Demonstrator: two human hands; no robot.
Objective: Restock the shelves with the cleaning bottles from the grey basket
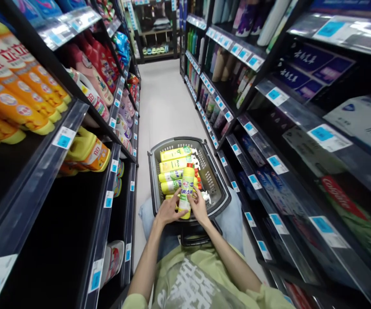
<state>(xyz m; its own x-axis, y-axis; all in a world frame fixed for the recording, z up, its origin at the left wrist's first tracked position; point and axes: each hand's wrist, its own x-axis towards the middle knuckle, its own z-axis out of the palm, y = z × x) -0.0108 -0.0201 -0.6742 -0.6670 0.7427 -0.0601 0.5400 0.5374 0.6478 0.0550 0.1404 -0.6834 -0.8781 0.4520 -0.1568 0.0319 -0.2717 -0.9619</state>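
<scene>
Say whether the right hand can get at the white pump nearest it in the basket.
Probably yes: the white pump sits beside the right hand with nothing visible between, though that hand would first have to leave the held bottle.

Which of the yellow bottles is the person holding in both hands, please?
The red-capped bottle gripped between the left hand and the right hand, its cap pointing forward; the other bottles lie crosswise in the basket.
</scene>
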